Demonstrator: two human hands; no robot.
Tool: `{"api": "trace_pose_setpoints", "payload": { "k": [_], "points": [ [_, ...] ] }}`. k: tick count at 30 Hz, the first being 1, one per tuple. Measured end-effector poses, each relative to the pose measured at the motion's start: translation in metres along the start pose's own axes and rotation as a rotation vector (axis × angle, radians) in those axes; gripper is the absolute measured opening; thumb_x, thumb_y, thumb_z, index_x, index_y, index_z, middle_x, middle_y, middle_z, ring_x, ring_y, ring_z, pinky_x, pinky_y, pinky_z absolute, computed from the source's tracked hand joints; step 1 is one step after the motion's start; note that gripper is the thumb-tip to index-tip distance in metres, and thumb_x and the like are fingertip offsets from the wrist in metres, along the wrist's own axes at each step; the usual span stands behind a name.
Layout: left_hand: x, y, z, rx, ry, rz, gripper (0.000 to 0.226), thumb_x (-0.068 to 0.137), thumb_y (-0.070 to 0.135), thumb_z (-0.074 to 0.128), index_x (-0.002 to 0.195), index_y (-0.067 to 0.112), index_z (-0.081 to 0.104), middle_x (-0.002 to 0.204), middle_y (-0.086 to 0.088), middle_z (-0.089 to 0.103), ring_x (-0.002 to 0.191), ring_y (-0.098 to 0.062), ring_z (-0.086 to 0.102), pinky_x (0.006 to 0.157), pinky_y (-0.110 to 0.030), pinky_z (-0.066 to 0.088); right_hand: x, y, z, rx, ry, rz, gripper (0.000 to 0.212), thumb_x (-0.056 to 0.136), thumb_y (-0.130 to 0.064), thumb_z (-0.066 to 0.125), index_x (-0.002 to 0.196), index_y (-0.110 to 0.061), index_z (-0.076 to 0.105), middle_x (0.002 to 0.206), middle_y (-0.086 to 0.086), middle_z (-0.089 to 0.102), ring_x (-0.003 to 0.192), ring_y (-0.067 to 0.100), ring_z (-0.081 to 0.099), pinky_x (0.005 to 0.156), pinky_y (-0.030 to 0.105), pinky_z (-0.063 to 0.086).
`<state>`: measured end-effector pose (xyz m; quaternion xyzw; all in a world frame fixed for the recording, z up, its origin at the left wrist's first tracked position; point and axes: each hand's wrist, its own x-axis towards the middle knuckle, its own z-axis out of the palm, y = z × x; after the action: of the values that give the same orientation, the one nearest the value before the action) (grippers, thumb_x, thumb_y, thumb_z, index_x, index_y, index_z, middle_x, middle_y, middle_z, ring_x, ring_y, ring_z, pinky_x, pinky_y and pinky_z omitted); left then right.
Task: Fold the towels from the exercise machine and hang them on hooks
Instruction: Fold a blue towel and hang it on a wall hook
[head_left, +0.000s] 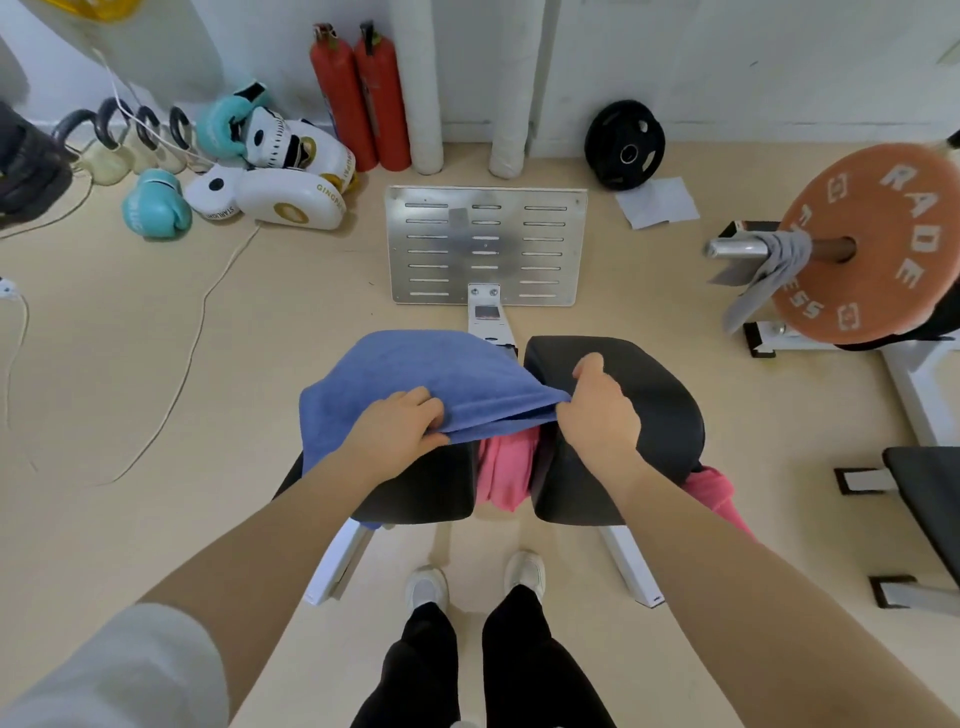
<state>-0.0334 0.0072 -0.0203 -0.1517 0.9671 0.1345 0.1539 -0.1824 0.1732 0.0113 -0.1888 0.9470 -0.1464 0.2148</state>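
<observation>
While both hands, left (400, 426) and right (597, 410), pinch its near edge, the blue towel (415, 369) drapes leftward over the left pad (426, 488).

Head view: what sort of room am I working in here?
Most likely a small gym. An orange weight plate sits on a bar at right, boxing gloves and kettlebells lie by the wall, and both hands grip a blue towel on the padded black seat of an exercise machine.

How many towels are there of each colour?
Blue towel: 1, held by the left hand and right hand
Pink towel: 1
Grey towel: 1
Total: 3
</observation>
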Motion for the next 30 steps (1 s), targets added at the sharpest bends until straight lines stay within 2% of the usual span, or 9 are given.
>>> {"api": "trace_pose_setpoints", "payload": {
  "k": [3,8,12,15,17,20,25,28,30],
  "points": [
    [-0.001,0.001,0.0,0.088,0.006,0.011,0.018,0.098,0.024,0.039,0.112,0.016,0.049,0.113,-0.003,0.055,0.095,-0.02,0.052,0.083,-0.032,0.044,0.005,0.006,0.001,-0.025,-0.182,0.024,0.02,0.089,-0.01,0.049,0.107,-0.012,0.04,0.085,0.006,0.054,0.067,0.019,0.053,0.057,0.031,0.043],
    [-0.007,0.006,-0.008,0.161,-0.025,0.076,0.016,0.096,0.016,0.039,0.11,0.018,0.046,0.103,-0.005,0.052,0.093,-0.025,0.055,0.076,-0.031,0.039,0.004,0.004,-0.005,0.674,-0.419,0.287,0.021,0.091,-0.004,0.041,0.111,-0.009,0.04,0.071,0.012,0.061,0.045,0.014,0.05,0.043,0.023,0.042],
    [-0.013,0.0,0.003,0.245,0.003,0.195,0.029,0.095,0.023,0.037,0.123,0.025,0.047,0.119,-0.004,0.046,0.094,-0.022,0.052,0.079,-0.029,0.038,-0.004,0.008,-0.007,0.412,-0.398,0.176,0.01,0.092,-0.007,0.036,0.099,-0.014,0.035,0.082,0.015,0.057,0.054,0.019,0.049,0.05,0.026,0.047],
    [-0.016,0.002,0.01,0.191,0.087,0.183,0.043,0.089,0.044,0.025,0.099,0.025,0.062,0.096,-0.002,0.055,0.071,-0.018,0.052,0.064,-0.028,0.037,-0.006,0.012,-0.008,0.338,-0.328,0.042,0.009,0.093,-0.009,0.039,0.099,-0.015,0.036,0.079,0.014,0.06,0.054,0.019,0.05,0.054,0.028,0.048],
    [-0.017,0.004,0.011,0.18,0.096,0.187,0.044,0.089,0.053,0.031,0.095,0.023,0.063,0.097,-0.002,0.054,0.074,-0.019,0.053,0.067,-0.031,0.042,-0.007,0.014,-0.009,0.344,-0.313,0.026,0.009,0.094,-0.009,0.038,0.101,-0.015,0.037,0.078,0.015,0.061,0.053,0.019,0.051,0.053,0.027,0.048],
    [-0.018,0.002,0.009,0.246,0.022,0.133,0.033,0.094,0.042,0.042,0.111,0.019,0.058,0.114,-0.003,0.05,0.095,-0.021,0.053,0.084,-0.033,0.041,-0.01,0.014,-0.009,0.314,-0.272,-0.022,0.008,0.093,-0.007,0.038,0.098,-0.013,0.037,0.078,0.015,0.059,0.055,0.019,0.051,0.056,0.029,0.05],
    [-0.035,-0.01,0.01,0.254,0.101,0.236,0.02,0.064,0.026,0.081,0.074,0.021,0.064,0.07,0.006,0.063,0.054,-0.011,0.057,0.05,-0.021,0.045,-0.014,0.019,-0.004,0.029,-0.162,-0.172,0.012,0.09,-0.003,0.039,0.095,-0.013,0.035,0.078,0.015,0.059,0.062,0.024,0.053,0.065,0.044,0.053],
    [-0.041,-0.013,0.011,0.26,0.042,0.159,0.022,0.079,0.019,0.069,0.099,0.016,0.06,0.09,-0.001,0.063,0.076,-0.018,0.06,0.063,-0.025,0.04,-0.02,0.024,0.002,-0.071,-0.143,-0.176,0.01,0.09,-0.003,0.037,0.092,-0.012,0.033,0.075,0.013,0.053,0.06,0.021,0.045,0.057,0.04,0.043],
    [-0.046,-0.022,0.016,0.276,0.109,0.126,0.035,0.058,0.015,0.082,0.087,0.015,0.062,0.071,0.0,0.06,0.058,-0.017,0.057,0.052,-0.024,0.034,-0.025,0.026,0.006,-0.135,-0.131,-0.17,0.012,0.09,-0.001,0.037,0.091,-0.012,0.032,0.079,0.009,0.049,0.063,0.019,0.041,0.057,0.033,0.035]
  ]
}}
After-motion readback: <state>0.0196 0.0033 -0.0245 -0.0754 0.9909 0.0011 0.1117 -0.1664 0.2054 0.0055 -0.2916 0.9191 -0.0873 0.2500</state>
